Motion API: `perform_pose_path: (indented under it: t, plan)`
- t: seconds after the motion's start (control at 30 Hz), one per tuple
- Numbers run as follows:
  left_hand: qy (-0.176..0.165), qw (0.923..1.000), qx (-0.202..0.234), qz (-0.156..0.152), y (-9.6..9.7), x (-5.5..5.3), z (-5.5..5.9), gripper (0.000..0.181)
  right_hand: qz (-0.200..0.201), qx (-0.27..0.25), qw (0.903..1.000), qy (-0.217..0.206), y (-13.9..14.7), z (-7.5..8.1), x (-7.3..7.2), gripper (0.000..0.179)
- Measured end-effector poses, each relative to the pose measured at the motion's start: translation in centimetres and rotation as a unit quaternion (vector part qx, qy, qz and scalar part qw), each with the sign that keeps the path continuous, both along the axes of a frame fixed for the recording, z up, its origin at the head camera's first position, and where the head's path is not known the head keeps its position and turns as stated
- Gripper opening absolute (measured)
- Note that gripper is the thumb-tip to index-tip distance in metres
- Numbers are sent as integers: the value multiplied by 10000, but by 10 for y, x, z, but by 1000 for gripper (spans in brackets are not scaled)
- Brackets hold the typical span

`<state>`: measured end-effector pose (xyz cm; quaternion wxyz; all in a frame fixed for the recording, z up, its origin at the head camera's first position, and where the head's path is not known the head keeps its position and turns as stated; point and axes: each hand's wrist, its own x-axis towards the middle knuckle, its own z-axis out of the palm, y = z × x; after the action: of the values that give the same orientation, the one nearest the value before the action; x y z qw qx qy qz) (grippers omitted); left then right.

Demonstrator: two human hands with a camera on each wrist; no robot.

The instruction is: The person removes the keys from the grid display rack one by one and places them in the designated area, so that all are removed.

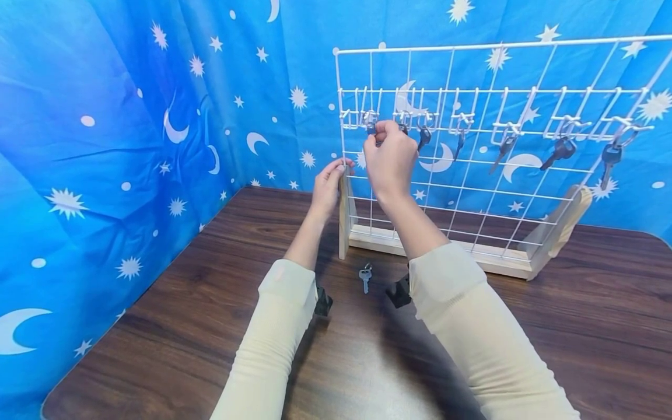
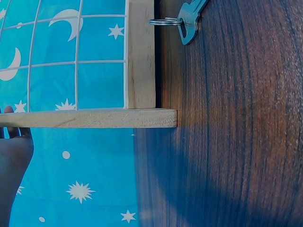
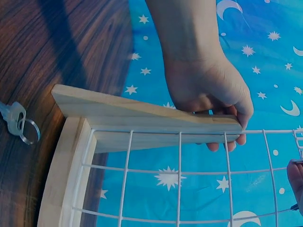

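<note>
My left hand [image 1: 326, 189] grips the top of the wooden side post [image 1: 343, 221] at the left end of a white wire rack [image 3: 179, 184]. My right hand [image 1: 392, 160] is raised at the rack's leftmost hooks. Its thumb and fingers pinch a small metal key [image 1: 371, 128], mostly hidden behind the fingertips. In the right wrist view only the right hand's fingertips [image 3: 297, 182] show at the edge. A loose key [image 1: 365, 280] with a ring lies on the table in front of the rack.
Several keys hang by rings from the hooks to the right, among them a dark key [image 1: 563, 148] and the far right key [image 1: 611, 156]. The rack's wooden base [image 1: 378, 238] stands on a dark wood table [image 1: 220, 303]. Behind hangs a blue star-patterned cloth [image 1: 294, 140].
</note>
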<state>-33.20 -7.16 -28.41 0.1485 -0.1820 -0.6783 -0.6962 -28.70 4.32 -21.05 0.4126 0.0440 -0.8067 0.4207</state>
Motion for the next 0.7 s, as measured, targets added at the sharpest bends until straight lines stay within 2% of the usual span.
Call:
perform_pose_path:
  t: [0.2,0.43,0.7]
  plan:
    - [119,9998,45,138,1,-17,-13,28,163,-117,9998,-45,2,-1,5,22]
    - [135,9997,-28,213,2,-18,-14,29,379,-290,9988,-79,2,-3,14,23]
    - [27,10000,58,41,0,-18,-13,30,541,-255,9980,192,3,-4,25,22]
